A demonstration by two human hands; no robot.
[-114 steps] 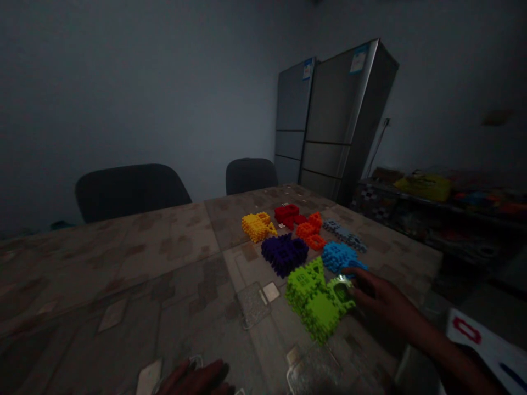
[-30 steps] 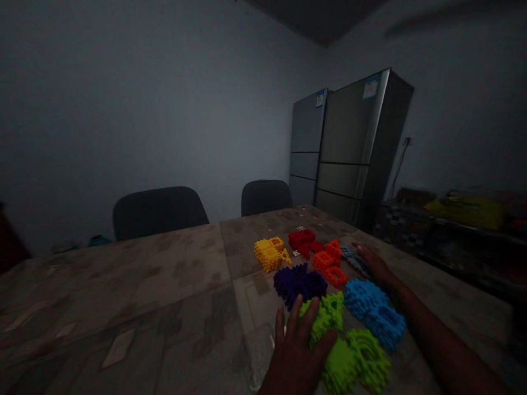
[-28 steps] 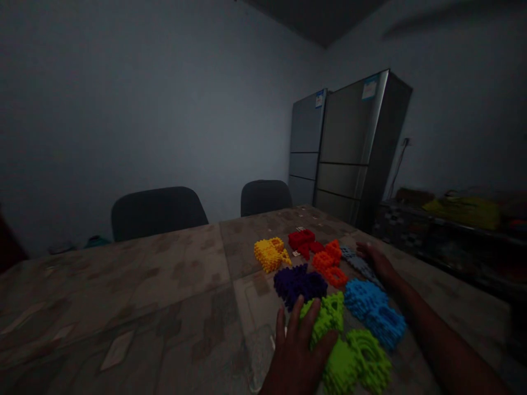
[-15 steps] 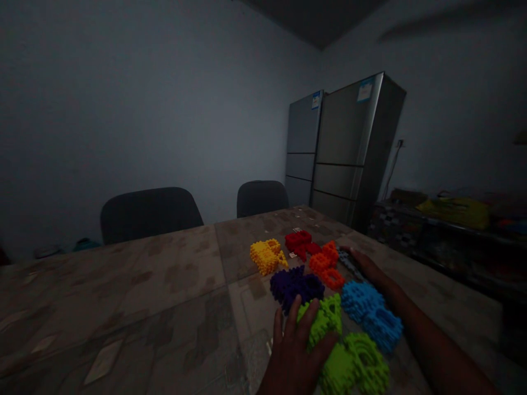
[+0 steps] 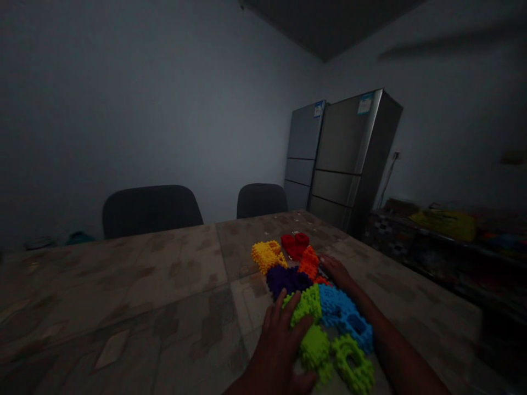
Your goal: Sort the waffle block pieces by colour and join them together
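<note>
Studded block shapes are bunched together on the table (image 5: 164, 296): yellow (image 5: 267, 255), red (image 5: 295, 244), orange (image 5: 308, 264), purple (image 5: 286, 280), blue (image 5: 340, 315) and lime green (image 5: 317, 334). My left hand (image 5: 280, 340) lies flat on the left side of the green pieces, fingers spread and reaching the purple one. My right hand (image 5: 335, 271) rests flat against the right side of the pile, by the orange and blue pieces, fingers stretched out. The room is dim.
Two dark chairs (image 5: 150, 208) stand along the table's far side. A pair of grey refrigerators (image 5: 341, 159) fills the far corner. A cluttered low shelf (image 5: 444, 236) runs along the right wall.
My right hand has swept leftward, pushing the orange, blue and grey pieces in against the others, so the pile is tighter. My left hand stays on the green pieces. The view tilted up slightly.
</note>
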